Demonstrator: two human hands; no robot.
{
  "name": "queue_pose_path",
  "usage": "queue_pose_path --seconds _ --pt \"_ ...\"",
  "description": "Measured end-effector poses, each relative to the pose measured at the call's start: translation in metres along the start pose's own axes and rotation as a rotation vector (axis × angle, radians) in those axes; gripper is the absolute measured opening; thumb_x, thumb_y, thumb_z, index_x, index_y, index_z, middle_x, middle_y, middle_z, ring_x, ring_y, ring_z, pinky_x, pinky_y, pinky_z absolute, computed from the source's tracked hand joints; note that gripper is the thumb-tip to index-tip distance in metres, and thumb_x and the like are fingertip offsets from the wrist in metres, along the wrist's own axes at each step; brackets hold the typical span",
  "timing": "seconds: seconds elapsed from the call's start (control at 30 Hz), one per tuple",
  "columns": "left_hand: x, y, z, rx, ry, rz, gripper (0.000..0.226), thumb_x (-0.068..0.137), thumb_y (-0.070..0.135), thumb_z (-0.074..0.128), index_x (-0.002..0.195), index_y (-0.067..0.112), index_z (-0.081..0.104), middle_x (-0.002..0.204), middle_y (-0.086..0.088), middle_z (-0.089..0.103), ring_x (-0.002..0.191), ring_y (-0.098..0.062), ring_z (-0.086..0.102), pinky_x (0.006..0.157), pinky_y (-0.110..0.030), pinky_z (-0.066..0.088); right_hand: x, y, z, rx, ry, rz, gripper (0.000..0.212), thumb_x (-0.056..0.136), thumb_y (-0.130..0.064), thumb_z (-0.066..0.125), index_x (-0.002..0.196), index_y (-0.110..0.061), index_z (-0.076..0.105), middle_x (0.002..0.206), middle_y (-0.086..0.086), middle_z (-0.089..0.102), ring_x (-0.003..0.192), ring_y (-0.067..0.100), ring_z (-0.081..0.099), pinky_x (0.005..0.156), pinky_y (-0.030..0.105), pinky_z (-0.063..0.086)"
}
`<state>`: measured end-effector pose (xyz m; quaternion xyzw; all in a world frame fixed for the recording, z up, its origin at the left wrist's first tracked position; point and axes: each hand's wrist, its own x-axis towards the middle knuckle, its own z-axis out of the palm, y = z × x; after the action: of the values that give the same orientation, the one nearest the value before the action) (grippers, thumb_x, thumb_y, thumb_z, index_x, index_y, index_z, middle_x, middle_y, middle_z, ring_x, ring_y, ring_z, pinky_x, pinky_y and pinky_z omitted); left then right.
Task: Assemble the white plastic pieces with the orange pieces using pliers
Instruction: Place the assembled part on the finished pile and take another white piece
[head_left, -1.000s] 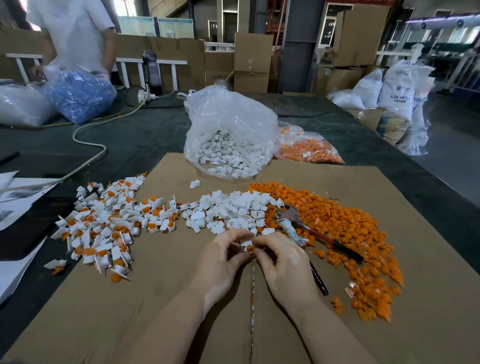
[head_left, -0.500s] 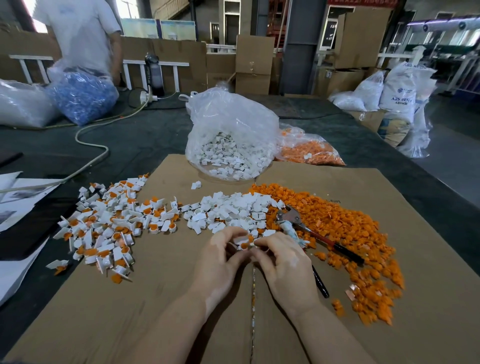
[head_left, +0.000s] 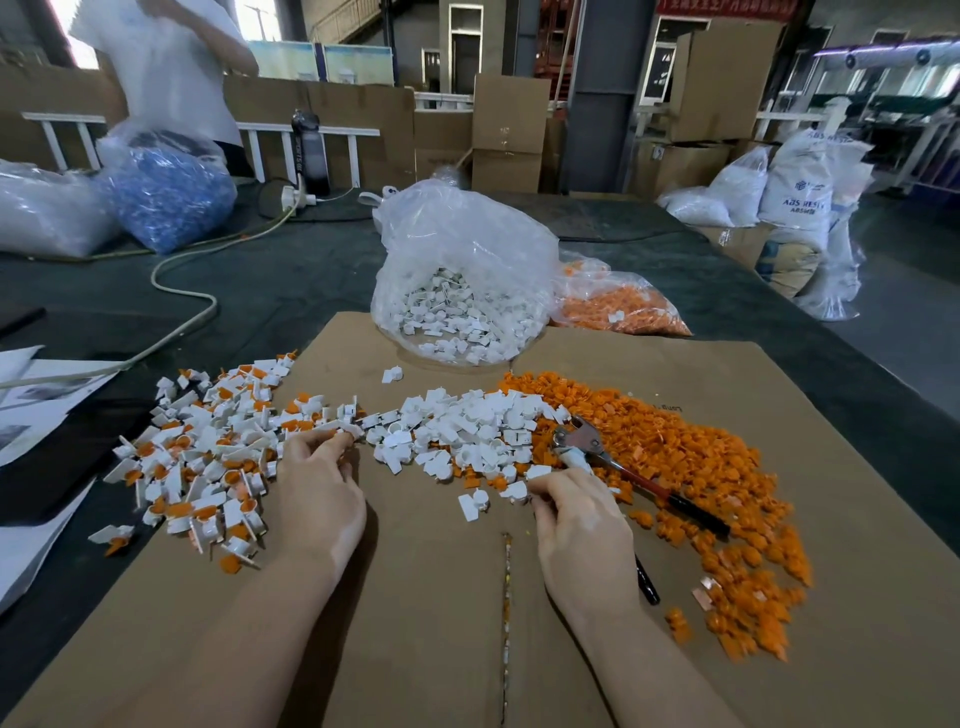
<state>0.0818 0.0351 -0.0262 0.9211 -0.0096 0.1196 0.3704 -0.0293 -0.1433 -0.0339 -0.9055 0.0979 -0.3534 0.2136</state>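
Cardboard sheet (head_left: 467, 597), left hand (head_left: 317, 499) at assembled pile (head_left: 208, 457) (edge)

Left hand (head_left: 319, 493) at assembled pile (head_left: 202, 467), right hand (head_left: 582, 525) pinching white piece (head_left: 514, 491), pliers (head_left: 613, 462) beside

You have white pieces (head_left: 467, 426) mid-frame, orange pieces (head_left: 691, 457) right, brown cardboard (head_left: 441, 597) beneath, blue bag (head_left: 166, 195) upper left.

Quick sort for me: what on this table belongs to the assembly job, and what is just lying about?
Job:
loose white pieces
loose orange pieces
pliers
assembled pile
bag of white pieces
bag of orange pieces
left hand
right hand

Lying about:
bag of blue parts
cable
papers
dark bottle
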Motion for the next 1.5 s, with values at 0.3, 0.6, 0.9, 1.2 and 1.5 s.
queue_pose_path --seconds 0.3,0.6,0.9,1.2,1.5 --pt "-0.016 0.016 0.004 0.033 0.039 0.199 0.027 0.086 0.014 0.064 0.113 0.016 0.066 0.113 -0.002 0.052 0.112 -0.021 0.04 0.094 -0.026 0.03 0.002 -0.002 0.003 -0.078 -0.056 -0.022 0.025 0.063 0.015 0.075 0.079 -0.004 0.072 0.075 0.007 0.063 0.069 0.026 0.061 0.058 0.037 0.055" --pt "-0.038 0.041 0.025 -0.158 -0.293 0.418 0.017 0.082 0.017 0.069 0.098 0.024 0.072 0.083 0.017 0.048 0.091 -0.009 0.049 0.074 -0.012 0.033 0.004 -0.003 0.0 -0.008 -0.154 0.0 0.01 0.077 -0.006 0.074 0.086 -0.006 0.068 0.084 0.004 0.064 0.082 0.022 0.059 0.073 0.032 0.048" --pt "-0.043 0.045 0.025 -0.453 -0.386 0.227 0.004 0.078 0.017 0.073 0.077 0.019 0.07 0.073 0.006 0.063 0.069 -0.002 0.054 0.061 -0.01 0.038 0.005 -0.002 -0.005 0.289 -0.253 0.148 0.02 0.094 -0.017 0.054 0.11 -0.02 0.064 0.102 -0.01 0.064 0.1 0.004 0.055 0.087 0.019 0.044" --pt "-0.042 0.037 0.032 -0.469 -0.261 0.127 0.016 0.085 0.016 0.065 0.071 0.022 0.06 0.064 0.003 0.061 0.061 -0.003 0.053 0.055 -0.01 0.038 0.004 -0.001 0.012 -0.159 -0.319 -0.098 0.044 0.087 -0.006 0.06 0.129 -0.02 0.057 0.116 0.007 0.057 0.104 0.027 0.052 0.086 0.039 0.044" --pt "-0.046 0.038 0.03 -0.445 -0.25 0.141 0.018 0.082 0.015 0.067 0.067 0.021 0.059 0.059 0.005 0.057 0.054 -0.001 0.048 0.052 -0.012 0.037 0.004 -0.005 0.004 -0.041 -0.245 -0.012 0.009 0.082 -0.009 0.068 0.081 -0.008 0.06 0.083 0.004 0.061 0.082 0.022 0.055 0.07 0.031 0.045"
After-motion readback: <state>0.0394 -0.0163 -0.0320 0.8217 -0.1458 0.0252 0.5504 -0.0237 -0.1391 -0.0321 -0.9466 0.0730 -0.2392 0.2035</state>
